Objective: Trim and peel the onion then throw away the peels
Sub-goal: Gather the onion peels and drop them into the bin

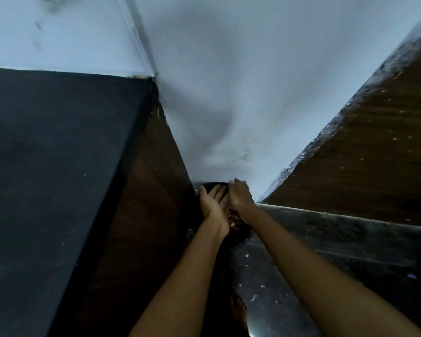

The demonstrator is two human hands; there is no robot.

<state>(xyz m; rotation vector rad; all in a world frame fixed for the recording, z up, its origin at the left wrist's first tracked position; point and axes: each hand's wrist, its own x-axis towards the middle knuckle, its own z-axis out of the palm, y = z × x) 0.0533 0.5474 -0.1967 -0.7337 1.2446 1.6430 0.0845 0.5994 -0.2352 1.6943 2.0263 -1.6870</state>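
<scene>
Over dark bin (238, 231), hands (225, 203), peels (233, 216)

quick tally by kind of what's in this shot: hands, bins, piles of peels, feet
hands: 2, left hand open with palm up, right hand beside it
dark bin under the hands: 1
onion peels, one reddish clump between the hands: 1
bare foot on the floor: 1
total: 5
</scene>
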